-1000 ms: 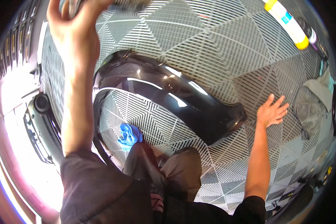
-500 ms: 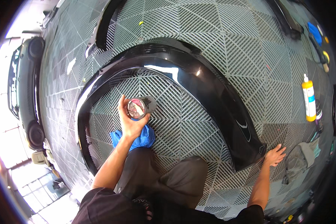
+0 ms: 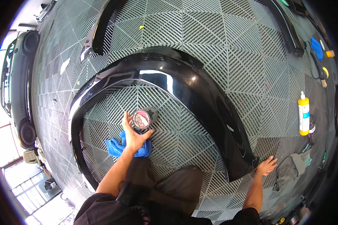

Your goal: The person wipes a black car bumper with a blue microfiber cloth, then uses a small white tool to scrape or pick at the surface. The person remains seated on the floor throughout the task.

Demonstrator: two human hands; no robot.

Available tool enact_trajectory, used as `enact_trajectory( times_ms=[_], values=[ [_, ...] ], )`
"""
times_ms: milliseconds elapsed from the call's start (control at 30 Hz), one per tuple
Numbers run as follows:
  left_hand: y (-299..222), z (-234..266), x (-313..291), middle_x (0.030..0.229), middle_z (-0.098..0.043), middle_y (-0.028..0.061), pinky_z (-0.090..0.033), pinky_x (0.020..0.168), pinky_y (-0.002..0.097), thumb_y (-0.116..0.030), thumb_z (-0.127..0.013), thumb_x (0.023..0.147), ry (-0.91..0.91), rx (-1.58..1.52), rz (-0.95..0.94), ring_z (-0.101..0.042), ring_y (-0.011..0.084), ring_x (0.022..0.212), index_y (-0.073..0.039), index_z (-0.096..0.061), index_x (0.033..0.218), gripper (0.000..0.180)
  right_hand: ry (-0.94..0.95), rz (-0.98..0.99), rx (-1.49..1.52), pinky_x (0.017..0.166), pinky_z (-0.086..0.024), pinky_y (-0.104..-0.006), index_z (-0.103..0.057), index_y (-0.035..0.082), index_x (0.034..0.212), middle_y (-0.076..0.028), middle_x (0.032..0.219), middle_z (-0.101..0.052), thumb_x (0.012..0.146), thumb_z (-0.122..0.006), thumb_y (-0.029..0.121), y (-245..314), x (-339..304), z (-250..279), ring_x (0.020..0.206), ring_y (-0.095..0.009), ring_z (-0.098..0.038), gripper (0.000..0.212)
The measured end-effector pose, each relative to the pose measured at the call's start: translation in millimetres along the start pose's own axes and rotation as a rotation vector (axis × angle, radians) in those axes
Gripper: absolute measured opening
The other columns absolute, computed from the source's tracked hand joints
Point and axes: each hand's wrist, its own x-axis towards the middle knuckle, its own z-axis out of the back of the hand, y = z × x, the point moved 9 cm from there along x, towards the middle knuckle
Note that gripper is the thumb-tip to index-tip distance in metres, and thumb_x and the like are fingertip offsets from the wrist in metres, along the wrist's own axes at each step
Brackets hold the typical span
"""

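The dark cylinder (image 3: 142, 119) already sits within the black arch (image 3: 199, 88), set down or gripped I cannot tell, left hand (image 3: 134, 138) curved around it and not yet clear, right hand (image 3: 266, 167) loosely spread beside the arch's right end.

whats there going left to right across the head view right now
Dark vehicle → left hand at the dark round container → right hand → yellow-and-white bottle → small dark bottle

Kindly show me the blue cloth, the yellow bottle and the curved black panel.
Blue cloth (image 3: 117, 147), head view: its left folds.
Yellow bottle (image 3: 304, 115), head view: its label.
Curved black panel (image 3: 198, 91), head view: glossy outer face.
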Motion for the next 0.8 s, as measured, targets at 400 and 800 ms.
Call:
enact_trajectory(
  times_ms=[400,800],
  values=[
    [118.7,51.5,31.5,0.149,-0.033,0.0221,-0.019,0.117,0.0554,-0.036,-0.061,0.086,-0.179,0.586,-0.022,-0.027,0.0437,0.139,-0.002,-0.035,0.147,0.075,0.184,0.180,0.414,0.112,-0.036,-0.0383,-0.040,-0.004,0.147,-0.019,0.150,-0.045,0.102,-0.054,0.042,37.6,45.6,109.6,0.137,-0.031,-0.044,0.067],
    [119.6,60.4,32.1,0.150,-0.031,0.0201,-0.017,0.117,0.0561,-0.037,-0.061,0.084,-0.163,0.599,0.059,-0.025,0.0435,0.140,-0.004,-0.035,0.149,0.077,0.675,1.061,0.359,0.117,-0.015,-0.0615,-0.035,0.000,0.147,-0.026,0.158,-0.023,0.092,-0.061,0.025,329.9,-496.2,83.5,0.144,-0.049,-0.020,0.066]
  ],
)
